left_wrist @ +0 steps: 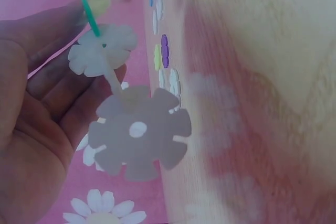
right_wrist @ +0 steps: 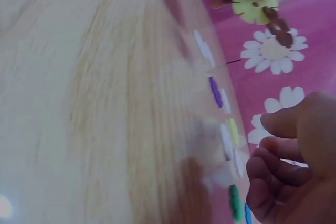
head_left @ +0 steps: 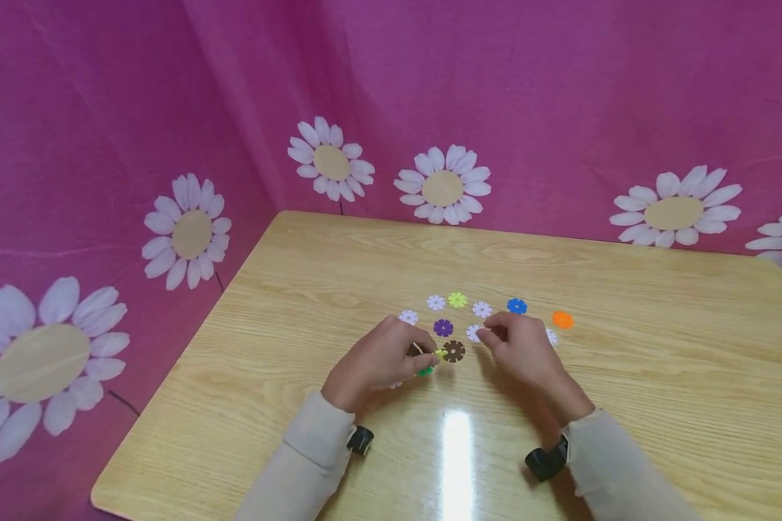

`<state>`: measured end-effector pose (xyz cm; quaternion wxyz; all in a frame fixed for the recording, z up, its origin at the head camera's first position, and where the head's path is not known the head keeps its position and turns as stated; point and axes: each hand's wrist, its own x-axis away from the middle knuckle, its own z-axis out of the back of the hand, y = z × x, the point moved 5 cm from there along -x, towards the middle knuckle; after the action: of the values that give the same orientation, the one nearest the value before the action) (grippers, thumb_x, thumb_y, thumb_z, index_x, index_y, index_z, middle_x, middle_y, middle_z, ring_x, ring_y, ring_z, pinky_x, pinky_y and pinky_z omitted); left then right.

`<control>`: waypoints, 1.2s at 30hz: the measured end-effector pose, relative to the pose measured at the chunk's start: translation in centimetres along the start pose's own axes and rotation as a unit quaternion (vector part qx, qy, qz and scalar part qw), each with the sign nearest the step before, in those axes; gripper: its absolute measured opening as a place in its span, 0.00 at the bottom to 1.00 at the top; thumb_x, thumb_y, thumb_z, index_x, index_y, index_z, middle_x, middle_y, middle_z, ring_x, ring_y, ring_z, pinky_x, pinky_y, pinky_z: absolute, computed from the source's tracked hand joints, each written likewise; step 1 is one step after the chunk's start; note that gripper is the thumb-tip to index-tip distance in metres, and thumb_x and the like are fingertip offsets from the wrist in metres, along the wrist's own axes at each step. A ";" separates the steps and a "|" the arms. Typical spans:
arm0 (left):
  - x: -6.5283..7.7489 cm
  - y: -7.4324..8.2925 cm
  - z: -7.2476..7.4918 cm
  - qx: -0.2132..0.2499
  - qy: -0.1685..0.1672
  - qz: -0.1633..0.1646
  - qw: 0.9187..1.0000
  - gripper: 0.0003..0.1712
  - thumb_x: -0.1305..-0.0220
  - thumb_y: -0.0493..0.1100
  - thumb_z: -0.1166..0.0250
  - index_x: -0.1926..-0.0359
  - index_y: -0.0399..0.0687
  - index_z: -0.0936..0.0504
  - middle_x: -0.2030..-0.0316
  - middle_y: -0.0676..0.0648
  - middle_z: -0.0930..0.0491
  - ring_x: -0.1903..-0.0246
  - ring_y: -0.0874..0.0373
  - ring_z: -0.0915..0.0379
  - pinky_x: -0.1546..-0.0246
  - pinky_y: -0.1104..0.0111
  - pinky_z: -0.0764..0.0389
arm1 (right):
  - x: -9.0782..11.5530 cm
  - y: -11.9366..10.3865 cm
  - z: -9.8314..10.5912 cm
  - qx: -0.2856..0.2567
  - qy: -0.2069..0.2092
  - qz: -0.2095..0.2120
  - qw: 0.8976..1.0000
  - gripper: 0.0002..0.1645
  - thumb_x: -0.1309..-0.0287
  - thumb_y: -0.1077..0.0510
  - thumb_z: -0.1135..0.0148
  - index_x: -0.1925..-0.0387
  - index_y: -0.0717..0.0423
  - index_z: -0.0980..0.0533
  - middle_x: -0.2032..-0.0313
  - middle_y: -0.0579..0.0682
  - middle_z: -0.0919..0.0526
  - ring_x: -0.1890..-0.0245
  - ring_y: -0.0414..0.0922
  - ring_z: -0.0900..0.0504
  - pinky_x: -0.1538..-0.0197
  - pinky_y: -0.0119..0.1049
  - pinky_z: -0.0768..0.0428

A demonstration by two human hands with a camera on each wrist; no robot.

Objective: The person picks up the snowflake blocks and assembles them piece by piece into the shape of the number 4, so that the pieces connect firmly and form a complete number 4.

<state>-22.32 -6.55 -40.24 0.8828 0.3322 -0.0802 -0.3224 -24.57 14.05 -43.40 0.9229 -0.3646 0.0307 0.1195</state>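
My left hand (head_left: 384, 354) pinches a joined cluster of notched plastic discs above the table. A yellow disc (right_wrist: 249, 10) sits by its fingertips, with a brown disc (head_left: 454, 352) slotted on and standing out to the right. Green (head_left: 424, 372) shows below the fingers, and pale discs (left_wrist: 139, 142) hang toward the wrist in the left wrist view. My right hand (head_left: 528, 351) hovers right of the cluster, apart from it. Its fingers are loosely curled with nothing visible between them. Beyond the hands lie loose discs, among them purple (head_left: 443, 328) and white (head_left: 482, 310).
More loose discs lie flat on the wooden table (head_left: 234, 405): yellow-green (head_left: 457, 299), blue (head_left: 517, 306), orange (head_left: 563, 319) and several white. A pink curtain (head_left: 528, 87) with printed daisies stands along the far and left table edges.
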 end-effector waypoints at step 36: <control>0.0 -0.5 -0.1 0.001 0.002 0.009 1.000 0.04 0.35 0.41 0.30 0.64 0.46 0.09 0.74 0.59 0.19 0.78 0.67 0.31 0.75 0.74 0.28 | -1.3 0.5 -1.0 0.055 -0.063 -0.062 0.995 0.14 0.44 0.60 0.27 0.62 0.61 0.24 0.72 0.51 0.23 0.70 0.49 0.27 0.68 0.40 0.28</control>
<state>-22.49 -6.75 -40.63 0.8856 0.3327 -0.0819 -0.3136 -25.88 13.45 -44.28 0.9473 -0.3064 -0.0436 0.0825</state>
